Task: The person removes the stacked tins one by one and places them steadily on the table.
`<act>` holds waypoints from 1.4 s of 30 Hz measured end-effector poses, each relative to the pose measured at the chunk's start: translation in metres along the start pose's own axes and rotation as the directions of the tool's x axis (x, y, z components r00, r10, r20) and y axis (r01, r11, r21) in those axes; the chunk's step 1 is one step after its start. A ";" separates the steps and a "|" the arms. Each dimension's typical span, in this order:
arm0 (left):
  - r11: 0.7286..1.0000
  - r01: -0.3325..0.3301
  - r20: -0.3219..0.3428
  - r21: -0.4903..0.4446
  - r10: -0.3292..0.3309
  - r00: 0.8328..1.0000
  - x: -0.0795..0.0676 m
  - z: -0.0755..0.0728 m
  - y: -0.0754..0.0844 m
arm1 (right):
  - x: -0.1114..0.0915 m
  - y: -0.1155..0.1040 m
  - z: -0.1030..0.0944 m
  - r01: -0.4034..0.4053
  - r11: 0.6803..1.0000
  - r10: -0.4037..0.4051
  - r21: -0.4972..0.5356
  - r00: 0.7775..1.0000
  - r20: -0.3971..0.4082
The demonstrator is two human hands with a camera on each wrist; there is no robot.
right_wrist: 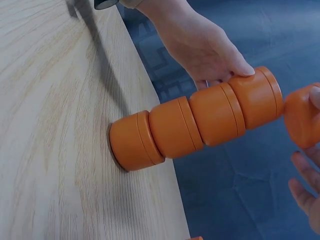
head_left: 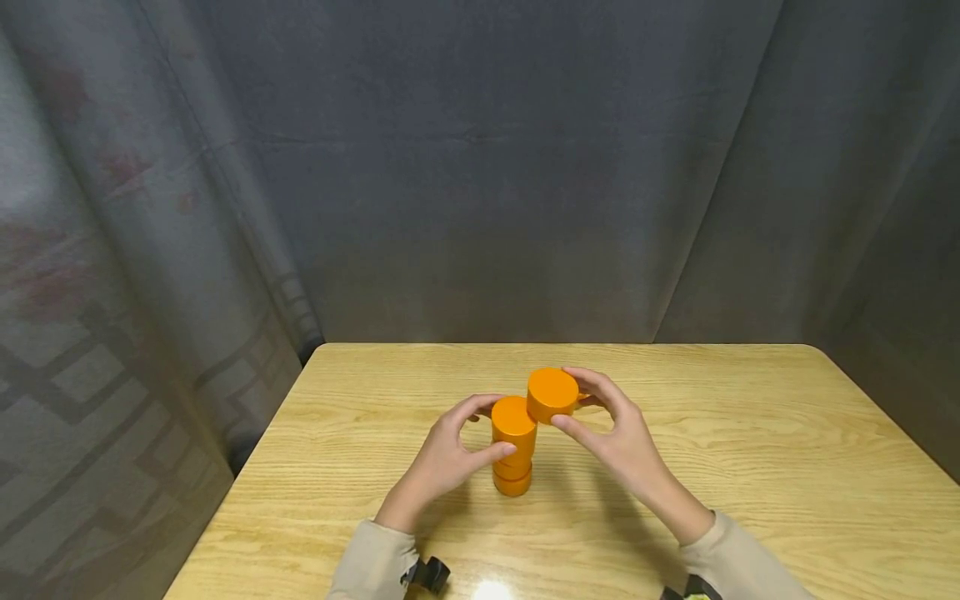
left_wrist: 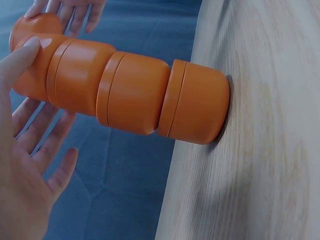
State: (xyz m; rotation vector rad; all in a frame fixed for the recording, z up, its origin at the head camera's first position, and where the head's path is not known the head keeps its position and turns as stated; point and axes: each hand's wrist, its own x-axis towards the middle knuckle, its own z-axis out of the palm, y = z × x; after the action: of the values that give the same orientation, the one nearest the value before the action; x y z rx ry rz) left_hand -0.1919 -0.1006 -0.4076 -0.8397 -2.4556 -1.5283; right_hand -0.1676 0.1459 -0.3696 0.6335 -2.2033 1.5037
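Several round orange lidded jars (head_left: pixel 513 450) stand in one upright stack on the table. My left hand (head_left: pixel 446 454) holds the top jar from the left, thumb on its near side and fingers behind it. In the left wrist view the seams between lids and bodies show along the stacked jars (left_wrist: pixel 134 93). My right hand (head_left: pixel 618 429) grips another orange jar (head_left: pixel 552 392) at the upper right of the stack, thumb in front and fingers around the far side. This held jar (right_wrist: pixel 299 117) is close against the top jar's edge; whether they touch I cannot tell.
The wooden table (head_left: pixel 750 467) extends to both sides of the stack. A grey curtain (head_left: pixel 480 183) hangs behind it and at the sides. At the right wrist view's bottom edge, a sliver of an orange object (right_wrist: pixel 197 238) shows.
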 end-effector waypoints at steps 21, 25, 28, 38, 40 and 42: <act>1.000 0.005 -0.004 0.001 -0.005 1.000 -0.001 0.000 0.000 | -0.002 0.017 -0.015 -0.024 0.999 0.023 -0.026 0.998 -0.056; 1.000 0.004 -0.004 0.002 -0.004 1.000 0.000 0.000 0.000 | -0.004 0.023 -0.017 -0.037 0.999 0.035 -0.021 0.997 -0.070; 1.000 0.005 -0.005 0.002 -0.005 1.000 0.000 0.001 0.000 | -0.005 0.026 -0.019 -0.050 0.999 0.049 -0.019 0.996 -0.073; 1.000 0.009 -0.002 0.006 -0.009 1.000 -0.001 0.000 0.000 | -0.007 0.038 -0.022 -0.097 0.994 0.093 -0.051 0.993 -0.072; 1.000 0.008 -0.001 0.009 -0.008 1.000 -0.001 0.000 0.000 | -0.008 0.040 -0.023 -0.101 0.993 0.097 -0.056 0.992 -0.083; 1.000 0.006 0.000 0.012 -0.006 1.000 -0.001 0.000 -0.001 | -0.008 0.043 -0.023 -0.104 0.993 0.099 -0.056 0.990 -0.096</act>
State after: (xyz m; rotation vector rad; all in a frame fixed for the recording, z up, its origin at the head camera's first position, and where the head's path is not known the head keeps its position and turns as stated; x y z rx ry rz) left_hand -0.1914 -0.1010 -0.4084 -0.8312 -2.4669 -1.5143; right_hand -0.1835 0.1822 -0.3986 0.4287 -2.2302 1.4778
